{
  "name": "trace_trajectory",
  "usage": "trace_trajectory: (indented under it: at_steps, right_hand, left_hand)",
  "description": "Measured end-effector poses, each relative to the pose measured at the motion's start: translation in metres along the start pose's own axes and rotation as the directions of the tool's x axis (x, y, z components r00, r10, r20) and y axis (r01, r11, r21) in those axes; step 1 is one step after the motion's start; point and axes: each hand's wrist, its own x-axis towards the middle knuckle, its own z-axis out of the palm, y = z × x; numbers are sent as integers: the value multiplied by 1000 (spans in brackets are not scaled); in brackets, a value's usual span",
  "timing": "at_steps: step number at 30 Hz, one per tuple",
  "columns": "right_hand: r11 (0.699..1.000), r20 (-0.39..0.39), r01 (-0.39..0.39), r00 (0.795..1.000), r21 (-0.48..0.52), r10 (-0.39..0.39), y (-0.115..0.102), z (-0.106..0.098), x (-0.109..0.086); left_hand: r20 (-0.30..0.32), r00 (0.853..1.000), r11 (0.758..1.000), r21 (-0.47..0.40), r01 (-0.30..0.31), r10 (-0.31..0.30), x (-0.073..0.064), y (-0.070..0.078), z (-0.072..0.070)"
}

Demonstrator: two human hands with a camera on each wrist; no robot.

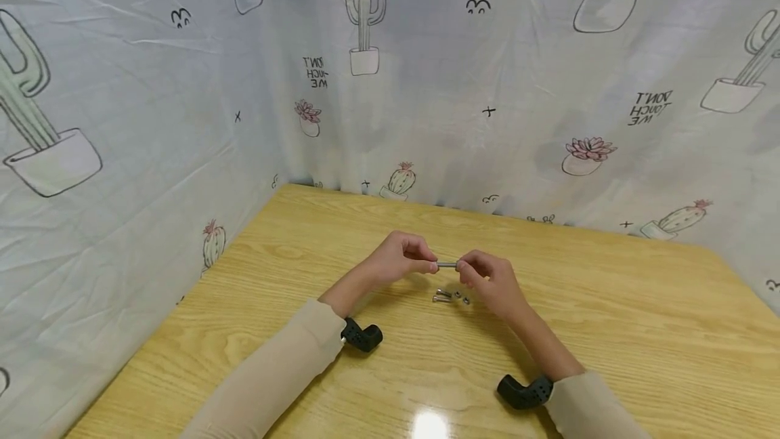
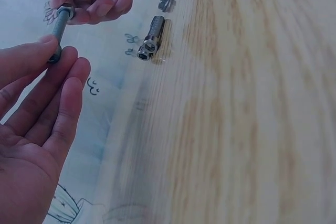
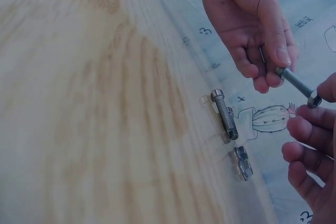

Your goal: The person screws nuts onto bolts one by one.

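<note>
Pinching a metal bolt (image 1: 447, 265) at opposite ends, the left hand (image 1: 395, 259) and the right hand (image 1: 492, 278) face each other above the wood-grain table (image 1: 274, 249) in the head view. The bolt runs across the gap between the fingertips. Just below, nearer the person, two loose bolts (image 1: 442, 299) and two loose nuts (image 1: 466, 301) lie on the tabletop. Both forearms wear cream sleeves (image 1: 292, 351) and black wrist mounts (image 1: 363, 336); behind hangs a cactus-print cloth (image 1: 426, 100).

In the left wrist view, the left thumb and fingers nip the bolt's head end, the other fingers loosely extended. At the opposite end a hex nut (image 2: 66, 9) sits by the right fingertips. The loose bolts show hex-socket heads.

In the right wrist view, the right thumb and forefinger pinch that nut at the bolt's tip, the remaining fingers bent. The loose nuts lie side by side near the loose bolts.
</note>
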Motion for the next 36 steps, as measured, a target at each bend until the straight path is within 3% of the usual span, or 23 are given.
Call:
trace_trajectory:
  at_steps: [15,25,36]
  right_hand:
    - [1000,6,-14,1000,-22,15,-1,1,-2]
    - [999,-15,-33,999,-29,32,36,6,0]
    - [999,-99,-36,995,-31,33,42,7,-1]
  left_hand:
    - [12,1000,1000,13,-16,16,1,-3,1]
    - [14,1000,1000,7,-25,25,2,-4,1]
    - [-8,1000,1000,21,-14,14,0,-4,1]
